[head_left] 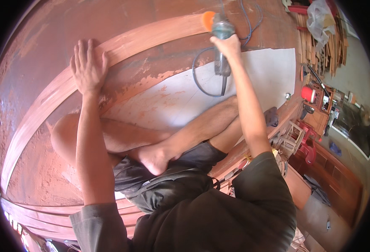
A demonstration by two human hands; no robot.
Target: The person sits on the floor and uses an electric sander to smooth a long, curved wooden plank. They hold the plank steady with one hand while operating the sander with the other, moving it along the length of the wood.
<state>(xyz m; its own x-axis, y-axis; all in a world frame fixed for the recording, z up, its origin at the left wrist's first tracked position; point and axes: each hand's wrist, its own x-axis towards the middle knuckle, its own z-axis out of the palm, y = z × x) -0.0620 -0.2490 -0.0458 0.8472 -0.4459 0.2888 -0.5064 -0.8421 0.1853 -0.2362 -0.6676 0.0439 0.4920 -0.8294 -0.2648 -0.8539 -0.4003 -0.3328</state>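
Observation:
A long, curved wooden strip (151,37) arches across the dusty reddish surface in front of me. My left hand (87,69) lies flat on it, fingers spread, pressing toward its left part. In my right hand (229,45) is a teal and grey angle grinder (222,27), gripped around its body. Its orange disc (209,21) meets the strip's right end; whether it spins I cannot tell. A dark power cord (202,86) leaves the tool's rear and loops to the left.
A large white sheet (273,69), partly covered in sawdust, lies beyond my crossed legs. More cable (252,29) trails at the top. Stacked wood strips (332,50), a red container (307,94) and a small wooden stool (292,136) stand to the right. Several long boards (46,216) lie at lower left.

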